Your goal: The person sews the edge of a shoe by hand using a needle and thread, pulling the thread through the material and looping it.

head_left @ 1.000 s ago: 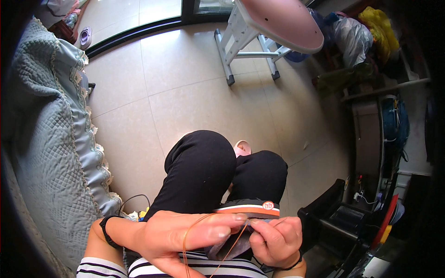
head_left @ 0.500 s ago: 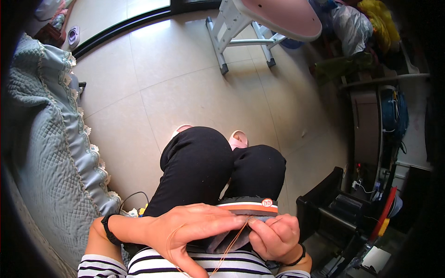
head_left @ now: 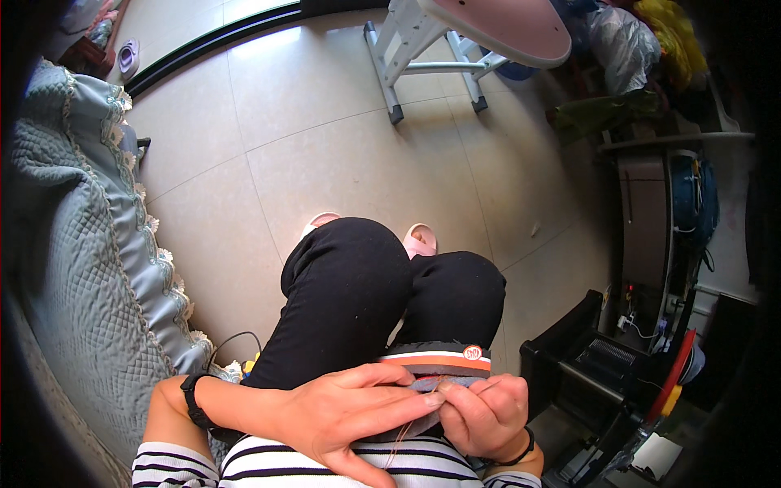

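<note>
Above my lap is a shoe sole [head_left: 435, 359], dark grey with an orange and white stripe and a round badge on its side edge. Grey-blue cloth [head_left: 421, 425] lies against its near side. My right hand [head_left: 484, 415] is closed, thumb and finger pinching the edge where cloth and sole meet. My left hand [head_left: 346, 415] lies stretched over the cloth, thumb apart, its fingertips touching near the right thumb. A thin brown thread [head_left: 399, 443] hangs down from between the hands. Whether a needle is there cannot be made out.
A quilted pale-blue cover with a lace edge [head_left: 89, 244] runs along the left. Ahead stands a pink-seated chair [head_left: 496, 28] with white legs. A black frame-like unit [head_left: 586, 358] is close at the right, beside shelves and bags. A cable [head_left: 236, 335] lies near my left knee.
The thread loop across my left hand has gone, and the thread hangs lower and shorter. My left fingers have shifted slightly down and right, showing more cloth under the sole.
</note>
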The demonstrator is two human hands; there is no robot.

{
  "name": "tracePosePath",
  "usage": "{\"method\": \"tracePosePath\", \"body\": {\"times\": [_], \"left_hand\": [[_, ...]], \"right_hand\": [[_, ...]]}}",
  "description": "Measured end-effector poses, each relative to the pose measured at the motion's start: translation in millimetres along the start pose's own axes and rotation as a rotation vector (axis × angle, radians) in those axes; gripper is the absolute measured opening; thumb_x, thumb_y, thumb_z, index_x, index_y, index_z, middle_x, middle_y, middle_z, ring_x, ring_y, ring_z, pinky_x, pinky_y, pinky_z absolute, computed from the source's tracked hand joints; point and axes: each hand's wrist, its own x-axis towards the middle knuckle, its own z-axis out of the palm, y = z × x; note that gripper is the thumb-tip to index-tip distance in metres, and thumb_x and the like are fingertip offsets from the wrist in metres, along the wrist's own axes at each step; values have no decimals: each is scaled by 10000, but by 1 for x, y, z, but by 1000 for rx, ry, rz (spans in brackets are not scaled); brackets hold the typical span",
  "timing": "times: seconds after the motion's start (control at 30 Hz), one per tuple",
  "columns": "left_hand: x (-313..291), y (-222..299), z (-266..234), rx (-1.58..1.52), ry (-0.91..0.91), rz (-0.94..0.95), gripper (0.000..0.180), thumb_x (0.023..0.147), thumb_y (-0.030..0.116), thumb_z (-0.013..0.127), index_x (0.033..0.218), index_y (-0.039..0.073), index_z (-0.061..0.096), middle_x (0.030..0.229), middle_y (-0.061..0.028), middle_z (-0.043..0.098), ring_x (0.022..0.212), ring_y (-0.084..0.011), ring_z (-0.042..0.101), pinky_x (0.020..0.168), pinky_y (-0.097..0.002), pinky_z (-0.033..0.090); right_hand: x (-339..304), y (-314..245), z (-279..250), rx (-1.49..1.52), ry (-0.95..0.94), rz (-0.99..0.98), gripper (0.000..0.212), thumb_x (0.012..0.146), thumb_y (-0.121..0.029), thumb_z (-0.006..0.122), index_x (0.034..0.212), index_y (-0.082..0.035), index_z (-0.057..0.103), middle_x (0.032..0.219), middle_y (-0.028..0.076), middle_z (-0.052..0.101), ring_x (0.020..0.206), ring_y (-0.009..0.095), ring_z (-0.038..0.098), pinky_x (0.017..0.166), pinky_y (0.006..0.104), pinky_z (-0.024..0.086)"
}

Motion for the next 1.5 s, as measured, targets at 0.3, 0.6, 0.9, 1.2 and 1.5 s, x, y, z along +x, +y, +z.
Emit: {"method": "tracePosePath", "body": {"times": [0.3,0.6,0.9,1.2,1.5], "left_hand": [[-7,-2,18,-41,243,14,749,728,419,763,1155,-146,518,1079,-246,567,906,-348,606,785,-386,523],[-6,11,21,48,111,-36,677,788,426,699,1142,-128,539,1038,-213,577,889,-301,598,787,-359,516],[-15,20,23,114,93,-115,687,718,402,782,1165,-77,576,1091,-243,594,952,-334,622,840,-379,515],[-14,17,24,125,186,-35,672,739,423,747,1119,-105,579,983,-206,608,847,-306,613,765,-364,523],[-16,15,24,89,198,-50,661,741,417,748,1123,-97,582,992,-200,605,859,-301,610,765,-362,516]], "right_hand": [[3,-1,-3,58,7,35,219,701,-62,674,917,-98,666,805,8,525,668,166,511,620,292,455],[-17,-3,-29,861,245,617,216,913,-121,566,1016,69,552,786,181,670,722,240,663,726,345,541],[-2,-24,-27,927,84,778,179,917,-104,590,930,33,475,755,193,662,689,196,663,683,301,551],[11,-26,-15,207,-10,347,104,843,-26,665,841,5,565,591,57,614,519,120,601,500,218,466],[12,-28,-15,175,42,298,122,792,5,685,843,-15,576,574,42,580,492,158,538,479,256,424]]}}
